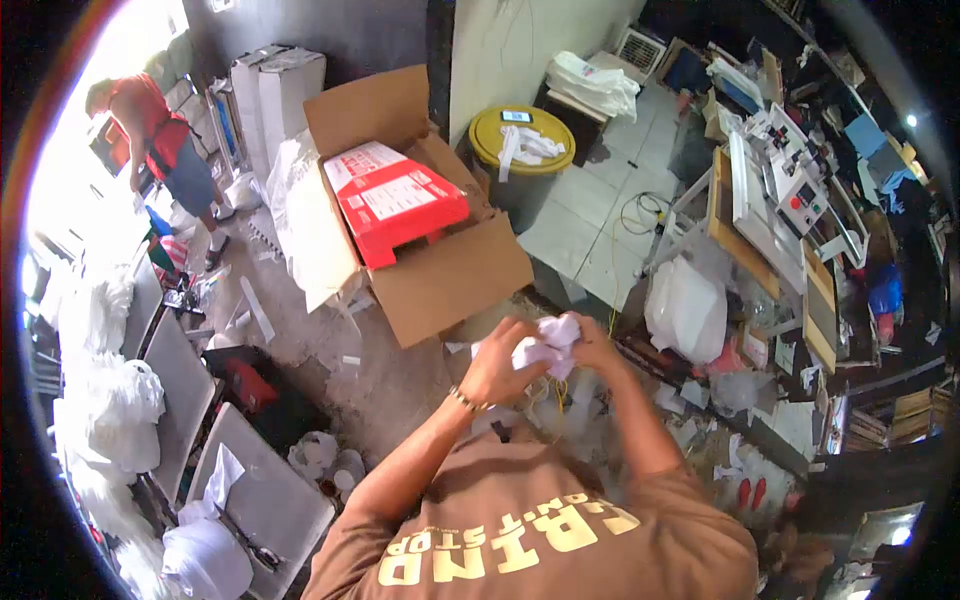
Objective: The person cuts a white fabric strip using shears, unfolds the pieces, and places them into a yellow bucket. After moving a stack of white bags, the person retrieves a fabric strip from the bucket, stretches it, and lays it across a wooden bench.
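Note:
Both of my hands are in front of my chest, gripping a crumpled white cloth (556,338) between them. My left hand (503,360), with a bracelet at its wrist, is closed on the cloth's left side. On the other side, my right hand (596,347) has its fingers curled round the bundle. The cloth is bunched up, so its full shape is hidden. Just beyond my hands stands an open cardboard box (460,287), with a red and white printed package (393,192) inside it.
A yellow-lidded bin (486,137) with white strips and a phone on top stands beyond the box. Grey tables (262,482) with white rolls are at left. A machine (790,190) stands at right. Another person (160,130) bends over at far left. Scraps litter the floor.

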The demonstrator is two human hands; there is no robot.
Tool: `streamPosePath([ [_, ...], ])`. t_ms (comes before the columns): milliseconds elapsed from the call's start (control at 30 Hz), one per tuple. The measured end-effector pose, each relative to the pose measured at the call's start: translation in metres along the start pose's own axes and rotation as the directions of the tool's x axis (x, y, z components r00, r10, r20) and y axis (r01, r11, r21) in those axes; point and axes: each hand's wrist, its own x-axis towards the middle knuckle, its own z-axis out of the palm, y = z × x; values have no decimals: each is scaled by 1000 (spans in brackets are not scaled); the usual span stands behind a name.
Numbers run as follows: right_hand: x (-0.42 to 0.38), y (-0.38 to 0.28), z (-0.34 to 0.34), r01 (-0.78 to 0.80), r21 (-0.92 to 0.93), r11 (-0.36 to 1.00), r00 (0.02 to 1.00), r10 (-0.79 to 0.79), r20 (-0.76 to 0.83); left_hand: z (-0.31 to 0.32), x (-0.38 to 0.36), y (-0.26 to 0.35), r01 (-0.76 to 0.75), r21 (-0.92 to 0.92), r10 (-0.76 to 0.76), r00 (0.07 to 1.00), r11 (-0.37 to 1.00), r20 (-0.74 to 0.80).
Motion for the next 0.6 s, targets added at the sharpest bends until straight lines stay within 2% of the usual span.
streamPosePath([
  [33,7,-10,-14,-101,-95,990,991,92,-92,-11,-10,-5,-23,50,24,1000,998,-17],
  [67,17,-28,-23,-213,-174,961,965,179,-192,-24,-21,-11,131,-29,-129,990,991,50],
  [100,25,-64,-28,-227,-119,966,940,186,-287,-35,-35,-18,293,-101,-280,951,951,130],
  [133,49,-24,-62,-302,-303,904,887,151,-436,-42,-53,-32,378,-121,-361,922,918,144],
  [167,66,-63,-65,-342,-337,877,879,172,-445,-47,-71,-51,456,-138,-436,886,879,156],
  [200,90,-55,-83,-257,-415,872,894,52,-445,-52,-94,-74,490,-53,-478,866,870,147],
  [233,119,-39,-102,-248,-422,872,900,47,-433,-58,-116,-91,521,31,-520,844,853,131],
  [333,208,-18,-138,-205,-503,840,930,7,-368,-81,-161,-96,769,30,-769,636,638,60],
  [367,235,-21,-141,-270,-424,864,913,89,-399,-84,-184,-107,824,-6,-824,566,566,16],
  [400,261,-23,-145,-338,-344,876,890,179,-420,-86,-206,-115,857,42,-855,516,514,-59],
  [433,300,-11,-163,-322,-366,873,905,171,-389,-88,-223,-122,886,83,-874,464,457,-142],
  [500,378,40,-202,-323,-228,919,825,156,-543,-89,-252,-118,941,118,-877,338,317,-343],
  [533,392,4,-197,-337,-79,938,818,251,-518,-85,-277,-126,952,15,-859,283,306,-427],
  [567,416,5,-208,-269,-40,962,843,215,-493,-80,-303,-131,951,-86,-838,217,298,-501],
  [600,449,11,-229,-196,1,981,865,174,-470,-74,-324,-129,931,-270,-854,78,248,-515],
])
